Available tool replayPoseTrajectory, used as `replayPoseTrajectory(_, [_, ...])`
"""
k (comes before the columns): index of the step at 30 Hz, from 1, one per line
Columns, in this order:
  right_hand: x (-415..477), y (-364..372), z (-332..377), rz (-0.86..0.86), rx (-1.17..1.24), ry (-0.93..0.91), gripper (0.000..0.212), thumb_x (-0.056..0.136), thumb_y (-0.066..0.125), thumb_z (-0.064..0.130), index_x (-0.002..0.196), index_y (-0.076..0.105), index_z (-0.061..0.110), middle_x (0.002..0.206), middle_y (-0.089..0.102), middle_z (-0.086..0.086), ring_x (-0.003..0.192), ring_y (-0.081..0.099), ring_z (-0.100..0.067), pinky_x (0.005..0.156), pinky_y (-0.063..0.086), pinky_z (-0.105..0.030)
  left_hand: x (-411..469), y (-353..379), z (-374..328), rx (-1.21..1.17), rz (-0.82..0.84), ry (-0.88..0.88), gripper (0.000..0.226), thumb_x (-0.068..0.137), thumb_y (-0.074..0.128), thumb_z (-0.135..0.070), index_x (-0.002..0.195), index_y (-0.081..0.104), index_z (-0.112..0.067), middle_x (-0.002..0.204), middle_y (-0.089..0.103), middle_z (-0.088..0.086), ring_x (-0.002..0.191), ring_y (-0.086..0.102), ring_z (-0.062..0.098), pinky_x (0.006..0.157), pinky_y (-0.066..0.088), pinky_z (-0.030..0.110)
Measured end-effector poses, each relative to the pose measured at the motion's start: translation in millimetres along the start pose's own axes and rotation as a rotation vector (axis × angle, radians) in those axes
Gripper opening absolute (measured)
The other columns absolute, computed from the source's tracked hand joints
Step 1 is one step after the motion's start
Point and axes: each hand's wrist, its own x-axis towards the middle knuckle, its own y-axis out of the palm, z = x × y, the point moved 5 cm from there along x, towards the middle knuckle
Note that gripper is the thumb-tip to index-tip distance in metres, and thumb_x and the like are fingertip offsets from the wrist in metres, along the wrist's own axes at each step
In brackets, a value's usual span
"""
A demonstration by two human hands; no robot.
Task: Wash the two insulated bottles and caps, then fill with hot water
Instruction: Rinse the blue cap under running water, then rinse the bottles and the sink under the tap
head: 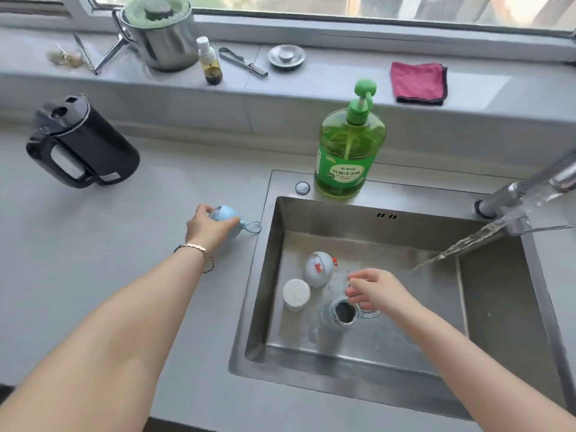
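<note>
Two hands split: left hand [207, 227] on counter, right hand [375, 291] in sink [358, 363]

Left hand grips a blue cap [225, 214] from above, fingers curled round its domed body. The cap sits on the grey counter [131, 251] just left of the sink edge, and its strap loop [254, 227] lies flat toward the sink. A bracelet is on that wrist.

Right hand hovers low in the basin, fingers loosely bent and slightly spread, nothing seen between them. Fingertips are just beside the mouth of the open bottle [341, 313]; contact with the rim cannot be told. The bottle stands upright on the sink floor near the drain, mouth up, interior dark.

Also on the sink floor are a grey cap [317, 270] with red parts and a white round piece [296, 294], cap or bottle base unclear. The two sit close together, left of the hand.

The tap [530, 187] at right is running, and the water stream [452, 252] falls slanted into the basin behind the right hand, not on the bottle.

A green dish soap bottle [349, 151] stands on the sink's back rim. A black kettle [81, 141] is on the counter far left. A pink cloth [419, 84] and a steel pot [159, 39] are on the sill.
</note>
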Motion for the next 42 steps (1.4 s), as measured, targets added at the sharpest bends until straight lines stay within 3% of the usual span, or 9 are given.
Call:
replayPoseTrajectory(7, [15, 5, -1, -0.051, -0.010, 0.025, 0.018, 0.090, 0.046, 0.006, 0.103, 0.059, 0.009, 0.079, 0.063, -0.003, 0.066, 0.059, -0.014, 0.062, 0.045, -0.021, 29, 3, 17, 0.249, 0.049, 0.037, 0.066, 0.078, 0.068, -0.040, 0.135, 0.037, -0.024, 0.132, 0.038, 0.016, 0.116, 0.046, 0.035, 0.093, 0.037, 0.034])
replayPoseTrajectory(12, [20, 2, -6, -0.065, -0.029, 0.016, 0.020, 0.089, 0.047, 0.005, 0.104, 0.059, 0.008, 0.079, 0.064, -0.002, 0.066, 0.061, -0.013, 0.067, 0.048, -0.022, -9, 24, -17, 0.548, -0.127, 0.400, 0.076, 0.081, 0.066, -0.033, 0.144, 0.027, -0.016, 0.146, 0.021, 0.019, 0.132, 0.020, 0.037, 0.111, 0.014, 0.043])
replayPoseTrajectory(16, [10, -15, -20, -0.086, -0.026, -0.009, 0.015, 0.090, 0.047, 0.003, 0.096, 0.058, 0.011, 0.080, 0.063, -0.003, 0.066, 0.058, -0.012, 0.051, 0.043, -0.006, -96, 92, -27, 0.437, 0.229, 0.772, 0.052, 0.079, 0.065, -0.014, 0.129, 0.050, -0.007, 0.130, 0.046, 0.015, 0.120, 0.041, 0.034, 0.102, 0.035, 0.039])
replayPoseTrajectory(19, [6, -31, -44, -0.117, -0.034, 0.005, 0.014, 0.090, 0.047, 0.006, 0.096, 0.058, 0.013, 0.076, 0.063, 0.001, 0.066, 0.059, -0.009, 0.054, 0.043, -0.009, -147, 152, -14, 0.499, 0.540, 0.865, 0.047, 0.082, 0.058, -0.011, 0.129, 0.050, -0.008, 0.131, 0.047, 0.009, 0.121, 0.044, 0.028, 0.093, 0.043, 0.039])
replayPoseTrajectory(23, [3, -56, -82, -0.153, -0.025, 0.045, 0.013, 0.092, 0.047, 0.008, 0.098, 0.057, 0.014, 0.075, 0.063, 0.004, 0.066, 0.059, -0.009, 0.060, 0.042, -0.020, -157, 213, 3, 0.739, 0.606, 0.799, 0.062, 0.085, 0.059, -0.025, 0.141, 0.033, -0.018, 0.144, 0.034, 0.001, 0.131, 0.034, 0.022, 0.097, 0.041, 0.036])
replayPoseTrajectory(29, [-2, -83, -131, -0.167, -0.026, 0.066, 0.013, 0.091, 0.048, 0.009, 0.097, 0.057, 0.016, 0.075, 0.063, 0.004, 0.068, 0.060, -0.011, 0.059, 0.042, -0.018, -149, 256, 25, 0.892, 0.578, 0.607, 0.057, 0.084, 0.061, -0.039, 0.132, 0.040, -0.019, 0.133, 0.041, 0.004, 0.117, 0.048, 0.026, 0.085, 0.046, 0.037])
replayPoseTrajectory(34, [-1, -99, -155, -0.118, -0.126, 0.051, 0.012, 0.089, 0.052, 0.013, 0.095, 0.058, 0.021, 0.095, 0.067, -0.006, 0.092, 0.064, -0.022, 0.083, 0.046, -0.029, -155, 262, 29, 0.853, 0.469, 0.582, 0.053, 0.079, 0.065, -0.034, 0.124, 0.046, -0.013, 0.123, 0.045, 0.008, 0.106, 0.050, 0.029, 0.080, 0.045, 0.036])
replayPoseTrajectory(39, [-3, -126, -153, -0.137, -0.140, -0.013, 0.021, 0.092, 0.051, 0.018, 0.110, 0.060, 0.013, 0.102, 0.063, -0.003, 0.093, 0.060, -0.017, 0.072, 0.043, -0.022, -179, 233, -11, 0.300, 0.295, 0.429, 0.024, 0.070, 0.068, -0.043, 0.083, 0.059, -0.024, 0.084, 0.060, -0.002, 0.076, 0.057, 0.019, 0.058, 0.040, 0.026])
replayPoseTrajectory(42, [-1, -147, -137, -0.152, 0.078, -0.028, 0.028, 0.095, 0.049, 0.029, 0.122, 0.049, 0.023, 0.114, 0.059, -0.004, 0.100, 0.058, -0.020, 0.084, 0.048, -0.029, -201, 224, -56, -0.075, 0.450, 0.302, 0.013, 0.067, 0.072, -0.039, 0.076, 0.063, -0.035, 0.080, 0.063, -0.014, 0.068, 0.061, 0.012, 0.066, 0.050, 0.022])
